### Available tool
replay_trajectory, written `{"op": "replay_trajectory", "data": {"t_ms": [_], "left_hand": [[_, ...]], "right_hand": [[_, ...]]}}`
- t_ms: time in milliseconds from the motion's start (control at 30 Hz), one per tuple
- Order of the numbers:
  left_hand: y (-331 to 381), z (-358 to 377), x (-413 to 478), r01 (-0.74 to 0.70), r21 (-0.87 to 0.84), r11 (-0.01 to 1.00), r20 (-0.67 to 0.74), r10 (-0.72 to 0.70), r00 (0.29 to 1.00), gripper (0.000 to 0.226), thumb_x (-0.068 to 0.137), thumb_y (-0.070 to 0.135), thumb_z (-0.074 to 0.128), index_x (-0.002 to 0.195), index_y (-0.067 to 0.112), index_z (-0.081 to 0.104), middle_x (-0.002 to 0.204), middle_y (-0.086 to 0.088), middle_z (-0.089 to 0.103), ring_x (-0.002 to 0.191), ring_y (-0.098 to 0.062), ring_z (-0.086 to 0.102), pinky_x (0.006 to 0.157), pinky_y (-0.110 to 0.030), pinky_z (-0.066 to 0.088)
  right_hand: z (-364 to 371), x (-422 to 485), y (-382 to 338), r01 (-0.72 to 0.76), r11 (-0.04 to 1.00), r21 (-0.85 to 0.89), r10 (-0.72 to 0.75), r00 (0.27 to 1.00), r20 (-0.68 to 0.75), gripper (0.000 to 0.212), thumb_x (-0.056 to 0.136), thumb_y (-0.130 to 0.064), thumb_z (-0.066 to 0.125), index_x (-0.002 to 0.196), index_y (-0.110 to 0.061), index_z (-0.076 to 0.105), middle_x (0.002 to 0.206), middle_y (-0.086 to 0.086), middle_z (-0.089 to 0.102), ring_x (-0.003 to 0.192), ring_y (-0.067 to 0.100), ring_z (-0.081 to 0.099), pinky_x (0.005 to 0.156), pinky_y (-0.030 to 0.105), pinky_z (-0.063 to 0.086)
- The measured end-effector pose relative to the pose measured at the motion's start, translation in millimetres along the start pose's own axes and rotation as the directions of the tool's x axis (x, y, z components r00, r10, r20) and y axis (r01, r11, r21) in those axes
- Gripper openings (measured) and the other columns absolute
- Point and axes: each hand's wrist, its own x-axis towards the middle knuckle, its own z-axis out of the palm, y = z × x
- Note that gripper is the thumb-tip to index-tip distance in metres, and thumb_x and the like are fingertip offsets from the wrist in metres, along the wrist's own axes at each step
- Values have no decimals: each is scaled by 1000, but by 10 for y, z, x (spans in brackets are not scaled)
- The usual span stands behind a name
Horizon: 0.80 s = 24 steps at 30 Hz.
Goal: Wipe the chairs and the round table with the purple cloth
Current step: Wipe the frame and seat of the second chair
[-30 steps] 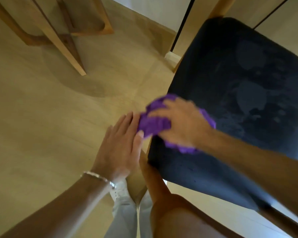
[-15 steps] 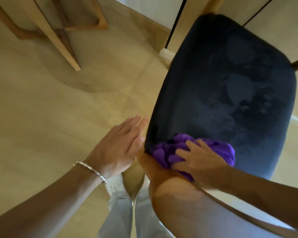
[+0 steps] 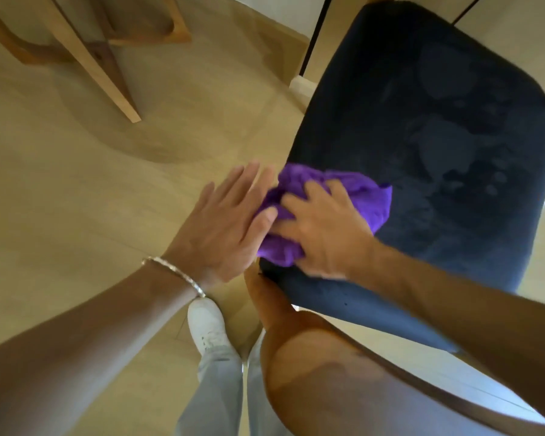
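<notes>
One hand (image 3: 323,236) atop purple cloth (image 3: 364,195)

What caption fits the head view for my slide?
Chair wiping: the right hand holds the purple cloth on the dark blue seat, the left hand flat beside it.

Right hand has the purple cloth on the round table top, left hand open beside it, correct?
Not the table top. In the head view the right hand holds the purple cloth on the dark blue chair seat, near its edge. The left hand is open beside it, as you said.
</notes>
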Motion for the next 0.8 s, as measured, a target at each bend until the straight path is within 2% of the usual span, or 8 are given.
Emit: {"op": "replay_trajectory", "data": {"t_ms": [200,300,400,467,567,633,700,800], "left_hand": [[67,-48,32,-38,56,998,98,32,995,61,86,56,-5,141,35,-21,158,3,-6,144,-15,-8,115,-45,6],[155,-120,228,-49,60,997,84,44,995,57,84,57,-7,135,41,-28,157,8,-11,143,-11,-11,116,-44,7],[293,-141,491,-28,4,1000,49,28,998,58,82,59,-7,134,42,-26,157,7,-10,144,-10,-9,116,-44,7],[406,-147,649,-18,-14,1000,11,18,1000,63,81,58,-4,139,39,-21,158,4,-7,144,-13,-7,116,-47,9],[562,-113,853,-23,-30,999,-27,22,999,63,82,58,-2,139,39,-19,158,3,-7,144,-14,-7,116,-46,8],[632,-106,966,-42,-30,999,-69,40,997,60,84,57,0,137,38,-19,158,0,-4,144,-15,-5,116,-46,9],[667,-81,1042,-45,-16,999,-84,43,995,57,87,57,2,136,40,-19,158,-1,-2,145,-15,-3,116,-47,11],[789,-20,1115,-65,31,997,-44,66,997,58,88,56,4,140,39,-16,158,0,-2,145,-16,-1,115,-48,14]], "right_hand": [[161,-1079,92,140,987,83,-159,935,318,54,35,-60,79,85,-44,70,88,-12,65,80,24,66,61,45,55],[128,-1122,428,160,982,96,-177,962,209,48,44,-58,68,89,-43,68,91,-11,65,85,26,66,60,46,54],[-127,-506,1016,-22,999,38,25,997,-70,50,63,-48,55,104,-24,69,104,12,65,99,45,61,68,54,49],[-378,-17,1372,-245,969,46,249,952,-178,54,73,-49,47,117,-23,64,118,15,58,112,44,52,81,57,45],[-345,317,1733,-487,850,199,505,862,-48,49,84,-48,54,130,-31,52,130,7,47,122,34,42,98,52,39],[-112,163,1637,-530,807,258,566,820,-86,48,79,-49,53,122,-29,59,121,9,53,111,37,51,90,49,46],[109,-344,1181,-391,884,255,436,887,-153,46,67,-50,45,99,-27,68,100,9,60,91,37,60,68,46,51],[262,-1265,563,-240,916,322,212,970,118,42,59,-56,42,87,-37,66,90,-8,59,82,28,61,61,39,50]]}}
